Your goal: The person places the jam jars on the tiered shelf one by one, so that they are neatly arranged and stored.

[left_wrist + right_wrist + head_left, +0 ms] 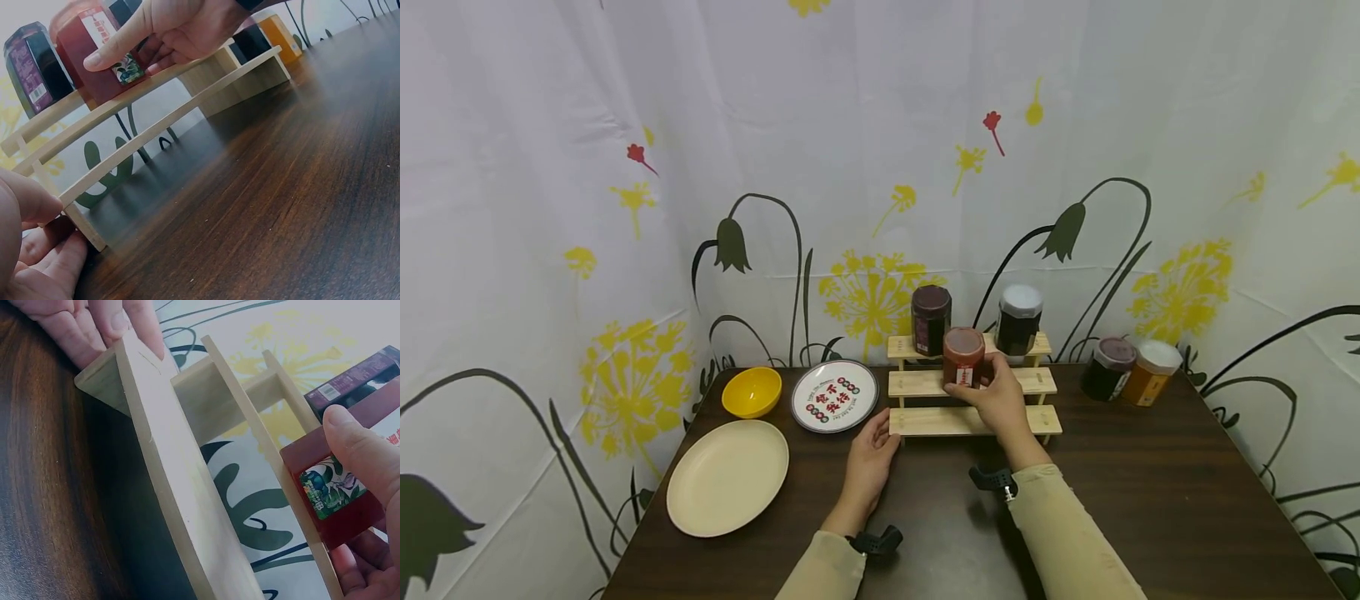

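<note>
A three-step wooden display rack stands on the dark table. My right hand holds a jar of red contents by its sides, thumb across the front, at the middle step; its base is right at that step's surface in the right wrist view. With its fingers, my left hand grips the left end of the bottom step, the thumb side at the corner and other fingers below. On the top step sit a dark purple jar at left and a white-lidded dark jar at right.
Right of the rack, a dark jar and a white-lidded amber jar stand together. To the left are a yellow bowl, a white plate with red lettering and a cream oval plate. A flower-printed curtain hangs behind.
</note>
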